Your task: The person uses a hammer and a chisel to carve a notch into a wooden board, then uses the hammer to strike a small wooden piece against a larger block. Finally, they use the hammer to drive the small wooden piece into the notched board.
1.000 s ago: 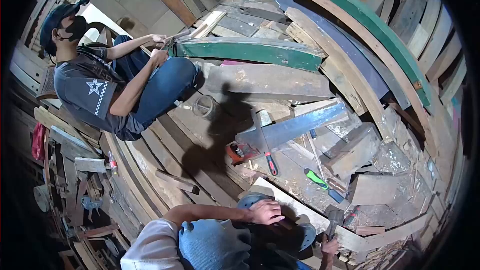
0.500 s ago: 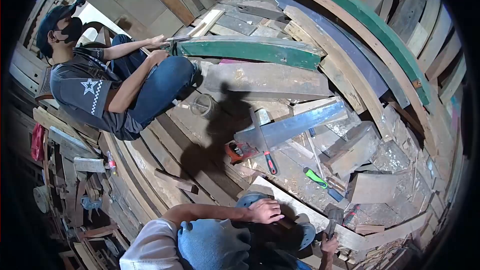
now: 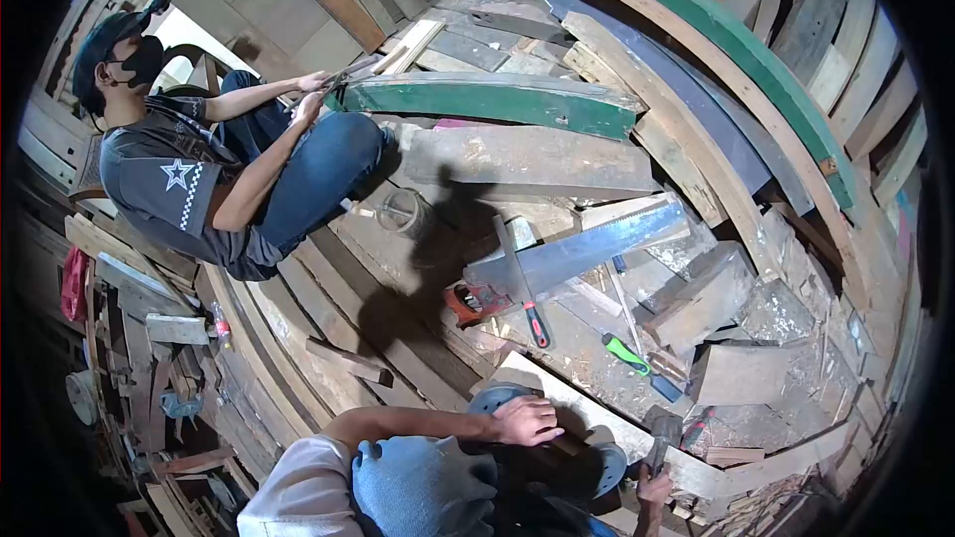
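Only the co-worker's hand [image 3: 303, 104] is rising since earlier, while I am pinning the plank [image 3: 567, 398] under my left hand [image 3: 527, 421], grip unclear, my right hand [image 3: 652, 492] clenching the hammer [image 3: 660, 433] just beside it, favouring short, square blows clear of my fingers.

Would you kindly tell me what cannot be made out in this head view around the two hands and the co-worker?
- Left hand: what it grips or presses by the pale plank is covered by its own fingers and by shadow.
- Right hand: it is only partly visible on the hammer, low near the bottom edge.
- Co-worker's tool at the green plank: too small to name.
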Available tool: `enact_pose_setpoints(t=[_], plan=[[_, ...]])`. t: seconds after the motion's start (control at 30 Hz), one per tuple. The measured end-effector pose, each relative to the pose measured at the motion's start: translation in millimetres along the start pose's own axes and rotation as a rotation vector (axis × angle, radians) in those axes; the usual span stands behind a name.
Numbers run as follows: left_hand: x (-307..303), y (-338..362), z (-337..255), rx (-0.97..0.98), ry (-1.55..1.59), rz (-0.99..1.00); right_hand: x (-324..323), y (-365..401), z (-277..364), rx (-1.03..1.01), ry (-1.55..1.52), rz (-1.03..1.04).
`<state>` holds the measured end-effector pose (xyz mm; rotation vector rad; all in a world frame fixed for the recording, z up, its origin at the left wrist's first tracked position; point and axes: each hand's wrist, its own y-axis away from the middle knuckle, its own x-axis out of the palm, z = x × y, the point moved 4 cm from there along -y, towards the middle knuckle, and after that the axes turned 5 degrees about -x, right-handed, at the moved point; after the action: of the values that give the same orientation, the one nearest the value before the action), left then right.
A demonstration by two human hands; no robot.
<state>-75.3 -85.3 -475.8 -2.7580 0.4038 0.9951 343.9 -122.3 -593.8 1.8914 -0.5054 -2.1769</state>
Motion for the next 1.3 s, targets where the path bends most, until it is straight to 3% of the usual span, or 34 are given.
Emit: enact_pose_setpoints(t=[0.2,0.27,0.4,0.47,0.67,0.8,0.9,1.03,1.13,1.3], plan=[[-1.8,-1.4,-0.9,-0.007,-0.003,0.006,-8.8,-2.9,6.0,-0.035,0.000,-0.024],[-2.2,-0.9,-1.2,0.000,0.006,-0.012,-23.1,-2.8,16.9,-0.042,-0.153,0.011],[-1.2,-0.4,-0.6,0.000,-0.005,-0.001,-34.3,-6.1,26.9,0.016,-0.059,0.029],[-0.6,-0.5,-0.1,-0.011,0.002,0.014,-35.5,-8.4,29.4,0.028,-0.188,0.125],[0.5,0.0,0.6,-0.007,-0.001,0.008,-34.7,-4.0,29.6,0.002,-0.062,0.026],[-3.1,-1.8,-1.9,0.008,-0.003,0.006,-17.4,-3.9,15.1,-0.029,-0.120,0.064],[-2.3,-1.7,-2.0,0.011,-0.008,-0.005,-47.3,-4.6,40.9,0.016,-0.132,0.060],[-2.4,-1.5,-2.3,0.016,-0.010,-0.031,-22.4,-3.3,20.5,-0.011,-0.032,0.061],[-1.3,-0.8,-1.3,-0.001,-0.007,0.005,-19.2,-3.8,14.0,0.074,-0.077,0.126],[0.1,-0.5,-0.7,-0.013,-0.009,0.021,-20.1,-4.4,14.1,0.011,-0.116,0.099]])
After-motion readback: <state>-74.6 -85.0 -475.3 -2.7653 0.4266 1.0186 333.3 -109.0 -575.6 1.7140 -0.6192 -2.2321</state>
